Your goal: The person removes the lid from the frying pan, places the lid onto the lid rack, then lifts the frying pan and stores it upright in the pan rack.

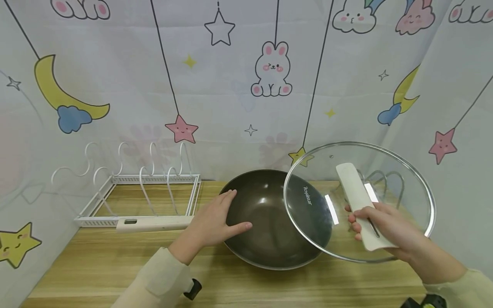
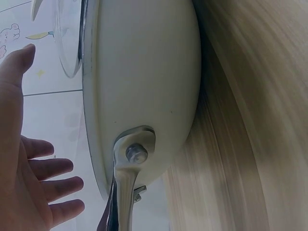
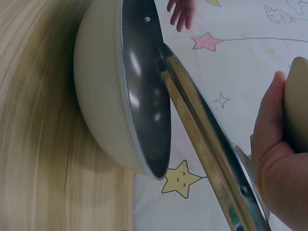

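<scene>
A wok-like pan (image 1: 265, 244), dark inside and cream outside (image 2: 144, 67), sits on the table with its cream handle (image 1: 154, 223) pointing left. My left hand (image 1: 213, 222) hovers over the pan's left edge, fingers spread and holding nothing; the left wrist view shows its fingers (image 2: 57, 190) apart from the rim. With my right hand (image 1: 389, 226) I grip the long cream handle (image 1: 352, 184) of a glass lid (image 1: 417, 205). The lid is raised and tilted, overlapping the pan's right side in the head view. In the right wrist view, its metal rim (image 3: 207, 130) slants close beside the pan's opening.
A white wire rack (image 1: 142, 179) with curved dividers stands at the back left, behind the pan handle. More curved wire (image 1: 396, 182) shows through the lid at the right. The wooden table (image 1: 239, 291) meets a cartoon-printed curtain (image 1: 231, 107) at the back.
</scene>
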Motion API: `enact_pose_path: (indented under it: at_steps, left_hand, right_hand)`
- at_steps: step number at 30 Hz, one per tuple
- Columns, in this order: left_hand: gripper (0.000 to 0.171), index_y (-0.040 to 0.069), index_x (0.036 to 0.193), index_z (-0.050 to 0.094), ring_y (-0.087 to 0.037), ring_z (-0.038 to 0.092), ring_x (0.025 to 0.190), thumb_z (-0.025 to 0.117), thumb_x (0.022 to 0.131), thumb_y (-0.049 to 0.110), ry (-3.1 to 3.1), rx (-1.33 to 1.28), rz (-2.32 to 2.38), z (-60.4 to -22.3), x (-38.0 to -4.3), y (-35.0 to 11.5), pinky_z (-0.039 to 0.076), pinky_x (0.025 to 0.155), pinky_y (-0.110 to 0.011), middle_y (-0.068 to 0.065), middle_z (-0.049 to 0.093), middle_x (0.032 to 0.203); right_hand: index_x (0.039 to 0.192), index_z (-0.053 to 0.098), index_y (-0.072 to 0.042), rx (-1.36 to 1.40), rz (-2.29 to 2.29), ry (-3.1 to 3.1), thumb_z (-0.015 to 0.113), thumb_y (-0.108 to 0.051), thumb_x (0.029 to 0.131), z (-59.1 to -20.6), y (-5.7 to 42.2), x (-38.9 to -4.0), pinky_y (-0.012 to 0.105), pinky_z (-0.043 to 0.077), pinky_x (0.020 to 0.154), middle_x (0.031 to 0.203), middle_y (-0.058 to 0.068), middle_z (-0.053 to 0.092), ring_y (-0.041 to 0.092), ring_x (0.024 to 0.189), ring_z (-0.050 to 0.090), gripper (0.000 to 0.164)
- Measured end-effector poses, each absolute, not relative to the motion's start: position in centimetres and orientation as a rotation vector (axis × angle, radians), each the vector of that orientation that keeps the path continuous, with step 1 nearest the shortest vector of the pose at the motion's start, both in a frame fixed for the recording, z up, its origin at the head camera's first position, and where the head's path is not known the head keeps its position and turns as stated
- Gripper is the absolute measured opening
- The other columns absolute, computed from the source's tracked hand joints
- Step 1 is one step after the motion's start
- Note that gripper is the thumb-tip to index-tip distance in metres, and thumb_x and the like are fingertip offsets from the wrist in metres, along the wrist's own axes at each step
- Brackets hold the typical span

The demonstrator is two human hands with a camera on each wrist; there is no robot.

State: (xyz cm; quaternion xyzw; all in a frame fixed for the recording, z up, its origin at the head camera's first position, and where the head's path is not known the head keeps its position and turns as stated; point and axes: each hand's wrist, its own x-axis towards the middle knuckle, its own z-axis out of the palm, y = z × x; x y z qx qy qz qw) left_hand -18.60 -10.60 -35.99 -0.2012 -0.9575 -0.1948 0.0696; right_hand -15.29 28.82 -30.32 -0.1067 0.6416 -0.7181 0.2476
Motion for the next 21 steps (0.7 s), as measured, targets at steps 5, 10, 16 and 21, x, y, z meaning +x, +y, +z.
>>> enact_pose_path:
  at_steps: [5, 10, 16, 21]
  left_hand:
    - [0.098, 0.008, 0.147, 0.031, -0.031, 0.04, 0.135, 0.053, 0.078, 0.073, -2.876, -0.61, -0.58, -35.99, -18.58, -10.57, 0.037, 0.107, -0.049, -0.011, 0.038, 0.15]
    - [0.098, 0.008, 0.147, 0.031, -0.031, 0.04, 0.135, 0.053, 0.078, 0.073, -2.875, -0.618, -0.585, -36.03, -18.58, -10.45, 0.037, 0.107, -0.048, -0.012, 0.038, 0.15]
    - [0.098, 0.008, 0.148, 0.031, -0.03, 0.041, 0.135, 0.053, 0.078, 0.073, -2.87, -0.616, -0.598, -36.05, -18.6, -10.35, 0.037, 0.107, -0.048, -0.011, 0.038, 0.15]
    - [0.098, 0.008, 0.147, 0.031, -0.031, 0.041, 0.135, 0.053, 0.078, 0.073, -2.869, -0.625, -0.607, -36.09, -18.62, -10.31, 0.037, 0.107, -0.049, -0.012, 0.037, 0.15]
  right_hand:
    - [0.119, 0.039, -0.002, -0.296, -1.958, 1.74, 0.04, -0.01, 0.1, -30.37, 28.92, -15.31, 0.025, 0.057, 0.068, 0.09, -0.002, 0.062, 0.006, 0.074, 0.061, 0.02]
    - [0.119, 0.039, -0.002, -0.316, -1.962, 1.729, 0.039, -0.01, 0.101, -30.43, 29.04, -15.33, 0.025, 0.057, 0.067, 0.09, -0.002, 0.062, 0.006, 0.074, 0.061, 0.02]
    - [0.118, 0.04, -0.001, -0.303, -1.958, 1.77, 0.04, -0.01, 0.1, -30.42, 29.12, -15.32, 0.025, 0.057, 0.067, 0.09, -0.001, 0.063, 0.007, 0.074, 0.061, 0.02]
    - [0.118, 0.041, -0.001, -0.29, -1.966, 1.79, 0.04, -0.01, 0.1, -30.42, 29.21, -15.31, 0.026, 0.057, 0.067, 0.09, -0.001, 0.063, 0.007, 0.074, 0.061, 0.02]
